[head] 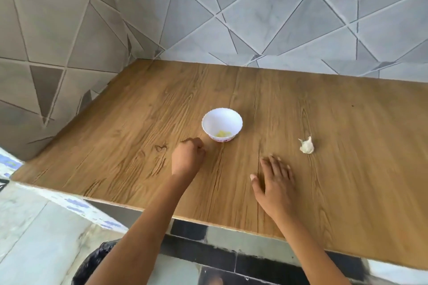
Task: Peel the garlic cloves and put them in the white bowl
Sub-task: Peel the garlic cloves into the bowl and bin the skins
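Left hand [188, 157]: fingers curled together into a fist, low over the wooden surface [139, 111]. Nothing shows inside it, but the palm side is hidden. Right hand [275, 180]: fingers straight and slightly spread, lying flat on the surface toward its front edge, holding nothing.

Garlic piece [306, 145]: unpeeled, in papery white skin with a pointed wisp at one end. It lies just beyond the right hand's fingertips and to their right, apart from them, at mid-depth of the surface. Single clove or small cluster: cannot be told.

Handling assessment: likely light, and firm beneath a dry, brittle skin. It may skid or roll on the smooth wood. Pinch it across the broad middle with thumb and fingertips, and start the peel at the pointed end. Moderate pressure should suffice.

White bowl [220, 120]: small, wavy-rimmed, upright near the centre of the surface, just beyond the left hand and not touching it. At its bottom lie pale yellow pieces [222, 134], apparently peeled cloves. Their number is not legible, and most of the bowl is unfilled.
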A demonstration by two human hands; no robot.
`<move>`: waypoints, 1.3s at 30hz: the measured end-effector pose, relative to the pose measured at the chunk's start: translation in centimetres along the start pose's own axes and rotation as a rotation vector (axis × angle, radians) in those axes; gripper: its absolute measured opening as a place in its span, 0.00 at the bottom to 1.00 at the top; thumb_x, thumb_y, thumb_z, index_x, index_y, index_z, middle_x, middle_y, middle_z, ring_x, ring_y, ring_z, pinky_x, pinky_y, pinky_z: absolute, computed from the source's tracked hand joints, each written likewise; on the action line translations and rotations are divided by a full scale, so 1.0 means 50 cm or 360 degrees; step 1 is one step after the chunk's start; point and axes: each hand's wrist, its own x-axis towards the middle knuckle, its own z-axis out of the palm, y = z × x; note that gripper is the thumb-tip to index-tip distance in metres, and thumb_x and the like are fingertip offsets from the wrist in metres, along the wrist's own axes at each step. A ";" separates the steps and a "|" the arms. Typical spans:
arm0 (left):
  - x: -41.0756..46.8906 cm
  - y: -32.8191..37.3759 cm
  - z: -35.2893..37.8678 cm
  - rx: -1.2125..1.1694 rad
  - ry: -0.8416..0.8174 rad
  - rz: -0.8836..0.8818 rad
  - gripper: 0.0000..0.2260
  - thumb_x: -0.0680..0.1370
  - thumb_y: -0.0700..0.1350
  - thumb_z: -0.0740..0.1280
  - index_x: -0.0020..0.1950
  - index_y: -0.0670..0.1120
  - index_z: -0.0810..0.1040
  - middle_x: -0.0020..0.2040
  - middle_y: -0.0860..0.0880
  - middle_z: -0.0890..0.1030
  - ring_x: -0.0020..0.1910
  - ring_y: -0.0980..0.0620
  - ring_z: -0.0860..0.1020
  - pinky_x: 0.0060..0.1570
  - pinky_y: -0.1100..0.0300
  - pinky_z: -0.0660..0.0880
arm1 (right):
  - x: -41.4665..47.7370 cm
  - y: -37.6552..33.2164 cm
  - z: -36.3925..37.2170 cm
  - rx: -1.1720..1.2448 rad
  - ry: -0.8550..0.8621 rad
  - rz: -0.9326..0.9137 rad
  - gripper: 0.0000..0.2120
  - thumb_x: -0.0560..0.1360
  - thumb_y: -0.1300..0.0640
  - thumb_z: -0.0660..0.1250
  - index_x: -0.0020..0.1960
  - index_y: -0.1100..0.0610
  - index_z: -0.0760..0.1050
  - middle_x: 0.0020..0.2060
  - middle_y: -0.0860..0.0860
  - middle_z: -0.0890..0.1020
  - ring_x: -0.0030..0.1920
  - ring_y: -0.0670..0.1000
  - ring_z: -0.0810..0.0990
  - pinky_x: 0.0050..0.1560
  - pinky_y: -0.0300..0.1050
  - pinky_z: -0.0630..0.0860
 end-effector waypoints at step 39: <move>-0.009 0.350 0.211 -0.0891 -0.0560 0.0313 0.10 0.69 0.39 0.76 0.50 0.44 0.81 0.43 0.52 0.82 0.42 0.57 0.81 0.46 0.64 0.78 | 0.158 0.256 -0.092 0.1691 0.0021 0.0814 0.05 0.74 0.60 0.69 0.41 0.61 0.79 0.36 0.56 0.83 0.33 0.46 0.83 0.42 0.42 0.81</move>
